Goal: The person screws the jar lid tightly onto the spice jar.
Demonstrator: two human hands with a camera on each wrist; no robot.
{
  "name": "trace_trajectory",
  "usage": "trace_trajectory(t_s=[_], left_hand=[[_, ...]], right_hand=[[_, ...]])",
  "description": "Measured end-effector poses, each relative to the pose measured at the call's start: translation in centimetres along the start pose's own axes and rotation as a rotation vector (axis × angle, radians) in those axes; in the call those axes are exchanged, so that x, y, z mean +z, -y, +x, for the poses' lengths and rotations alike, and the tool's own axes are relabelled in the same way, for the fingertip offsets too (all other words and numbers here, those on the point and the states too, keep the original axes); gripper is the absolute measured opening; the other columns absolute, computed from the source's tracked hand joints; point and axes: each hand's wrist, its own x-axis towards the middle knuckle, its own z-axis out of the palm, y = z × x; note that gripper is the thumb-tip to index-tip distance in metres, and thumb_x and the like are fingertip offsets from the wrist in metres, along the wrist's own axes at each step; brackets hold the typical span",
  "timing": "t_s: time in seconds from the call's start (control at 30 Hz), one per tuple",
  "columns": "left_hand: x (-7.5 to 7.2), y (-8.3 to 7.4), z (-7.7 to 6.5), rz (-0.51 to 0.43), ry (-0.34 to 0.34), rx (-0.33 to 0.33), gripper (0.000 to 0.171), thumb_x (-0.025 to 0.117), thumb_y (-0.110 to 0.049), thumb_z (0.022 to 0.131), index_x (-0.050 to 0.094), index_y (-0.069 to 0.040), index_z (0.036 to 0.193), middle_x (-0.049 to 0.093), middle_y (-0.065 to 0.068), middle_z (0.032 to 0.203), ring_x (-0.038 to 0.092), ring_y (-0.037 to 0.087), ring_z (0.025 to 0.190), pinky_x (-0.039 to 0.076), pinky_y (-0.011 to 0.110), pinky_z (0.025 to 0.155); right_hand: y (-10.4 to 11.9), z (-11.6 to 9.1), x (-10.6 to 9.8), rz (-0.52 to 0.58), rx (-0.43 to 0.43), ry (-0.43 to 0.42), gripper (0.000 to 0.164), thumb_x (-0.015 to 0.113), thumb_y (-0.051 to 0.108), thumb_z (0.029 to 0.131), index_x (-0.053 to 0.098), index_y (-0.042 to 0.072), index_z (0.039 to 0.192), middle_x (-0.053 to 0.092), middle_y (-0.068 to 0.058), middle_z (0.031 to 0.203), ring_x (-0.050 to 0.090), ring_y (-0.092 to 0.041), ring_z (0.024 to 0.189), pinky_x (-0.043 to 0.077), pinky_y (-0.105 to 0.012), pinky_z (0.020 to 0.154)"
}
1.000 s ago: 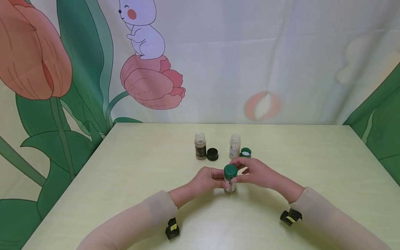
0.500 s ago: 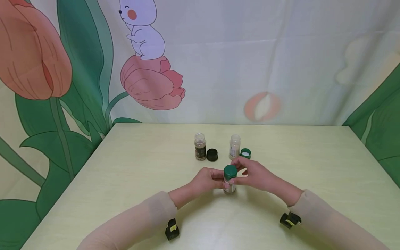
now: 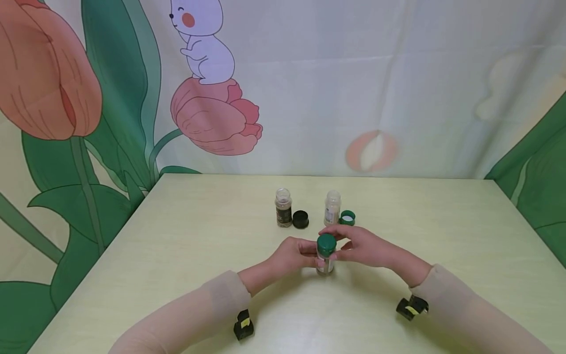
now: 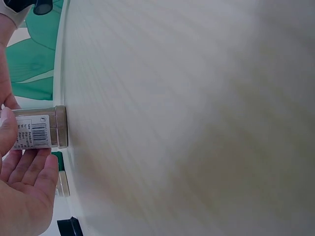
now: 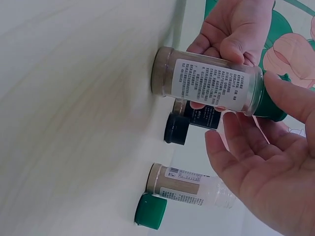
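A spice jar point(image 5: 211, 83) with a green cap point(image 3: 326, 244) stands upright on the table in front of the person. The left hand point(image 3: 289, 256) grips its clear body from the left, thumb in front and fingers behind. From the right, the right hand point(image 3: 360, 247) holds the green cap between thumb and fingers; in the right wrist view its thumb lies against the cap and the other fingers spread below the jar. The jar's white printed label point(image 4: 33, 132) shows in the left wrist view. Brownish powder is visible through the jar's base.
Behind the hands stand two uncapped spice jars: one with a black label point(image 3: 284, 209), one with a pale label point(image 3: 332, 208). A black cap point(image 3: 300, 219) and a green cap lying open side up point(image 3: 348, 217) lie beside them. A printed curtain point(image 3: 309, 88) hangs behind the table point(image 3: 199, 221).
The right hand's fingers shift slightly around the green cap, the index finger moving left behind it. The left hand and the jar stay in place.
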Motion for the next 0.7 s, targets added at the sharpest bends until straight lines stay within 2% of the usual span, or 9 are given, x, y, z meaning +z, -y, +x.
trace_trajectory(t_s=[0.2,0.7], left_hand=[[-0.01,-0.08,-0.08,0.0,0.002,-0.003,0.038,0.075,-0.006,0.092,0.069,0.004,0.128,0.074,0.021,0.12,0.072,0.031,0.117,0.057,0.032,0.1],[-0.02,-0.19,0.05,0.021,-0.001,-0.001,0.037,0.075,-0.006,0.092,0.07,0.004,0.126,0.075,0.021,0.118,0.073,0.031,0.116,0.058,0.031,0.099]], right_hand=[[0.09,0.11,0.03,-0.007,-0.001,-0.003,0.042,0.072,0.011,0.095,0.059,-0.003,0.132,0.067,-0.02,0.125,0.062,-0.035,0.121,0.059,-0.041,0.096],[0.01,0.23,0.32,-0.011,0.038,-0.045,0.04,0.075,0.013,0.094,0.061,-0.002,0.128,0.069,-0.017,0.12,0.063,-0.034,0.118,0.059,-0.042,0.096]])
